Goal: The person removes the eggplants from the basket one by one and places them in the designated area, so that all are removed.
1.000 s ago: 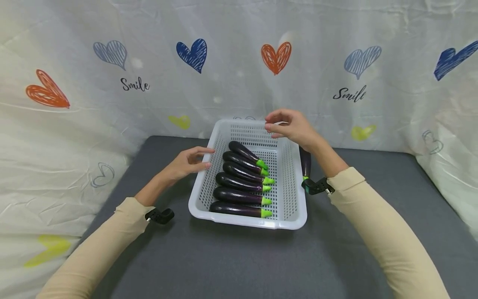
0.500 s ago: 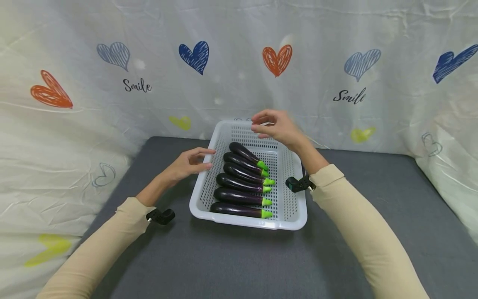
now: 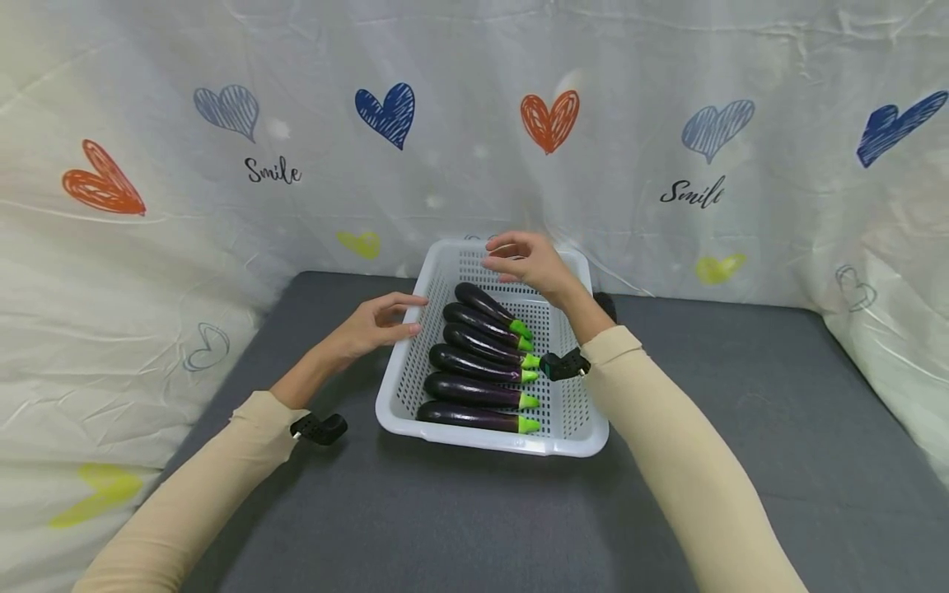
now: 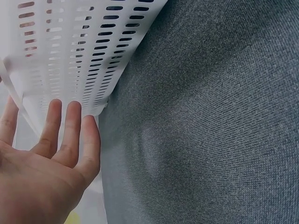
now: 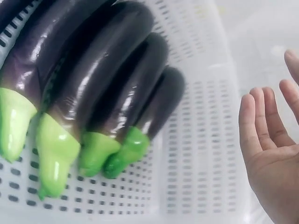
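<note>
Several dark purple eggplants (image 3: 470, 389) with bright green caps lie side by side in a white perforated plastic basket (image 3: 482, 445). My left hand (image 3: 363, 328) is at the basket's left rim, thumb and index fingertips right at the edge. In the left wrist view, its other fingers (image 4: 71, 135) stretch up beside the slotted outer wall. My right hand (image 3: 535, 265) hovers over the far part of the basket with loosely bent fingers and nothing in it. Palm and spread fingers of that hand show in the right wrist view, apart from the green caps (image 5: 57, 156).
Beyond the basket's right rim, another dark eggplant (image 3: 606, 306) lies on the grey tabletop (image 3: 489, 527), mostly hidden by the right arm. A white curtain (image 3: 460, 181) printed with hearts hangs close behind the basket. Both wrists wear black camera straps.
My right hand has moved left and slightly down, from the far right corner to further over the basket. The left hand and the eggplants in the basket stay put.
</note>
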`<state>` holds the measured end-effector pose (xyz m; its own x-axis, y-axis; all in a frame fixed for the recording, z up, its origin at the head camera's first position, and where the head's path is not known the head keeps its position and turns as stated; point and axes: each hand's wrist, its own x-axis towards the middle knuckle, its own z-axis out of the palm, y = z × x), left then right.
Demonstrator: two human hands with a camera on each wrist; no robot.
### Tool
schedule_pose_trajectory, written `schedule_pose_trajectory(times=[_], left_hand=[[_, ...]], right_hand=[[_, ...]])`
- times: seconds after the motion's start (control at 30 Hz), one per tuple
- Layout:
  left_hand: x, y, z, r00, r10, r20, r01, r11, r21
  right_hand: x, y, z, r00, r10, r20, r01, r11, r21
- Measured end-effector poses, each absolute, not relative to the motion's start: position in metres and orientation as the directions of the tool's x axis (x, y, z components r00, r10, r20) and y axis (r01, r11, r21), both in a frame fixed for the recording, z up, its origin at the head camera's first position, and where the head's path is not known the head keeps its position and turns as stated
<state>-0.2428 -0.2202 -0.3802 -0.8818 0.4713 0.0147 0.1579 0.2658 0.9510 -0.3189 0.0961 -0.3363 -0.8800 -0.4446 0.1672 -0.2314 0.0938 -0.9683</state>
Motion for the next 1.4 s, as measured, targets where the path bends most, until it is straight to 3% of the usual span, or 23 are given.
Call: schedule_pose_trajectory(times=[0.73,1.13,1.4], left_hand=[[-0.246,-0.22,-0.38,-0.878,0.479,-0.011,0.151,0.3,0.942],[-0.246,-0.22,-0.38,-0.881,0.473,-0.016,0.132,0.278,0.952],[-0.246,-0.221,-0.381,-0.883,0.47,-0.015,0.127,0.269,0.955]], right_hand=[[-0.322,0.079,-0.39,-0.949,-0.315,0.021,-0.111,0.272,-0.956],[-0.328,0.07,-0.408,-0.944,-0.321,0.083,-0.174,0.265,-0.948],[-0.332,0.065,-0.415,-0.954,-0.296,0.057,-0.14,0.267,-0.954]])
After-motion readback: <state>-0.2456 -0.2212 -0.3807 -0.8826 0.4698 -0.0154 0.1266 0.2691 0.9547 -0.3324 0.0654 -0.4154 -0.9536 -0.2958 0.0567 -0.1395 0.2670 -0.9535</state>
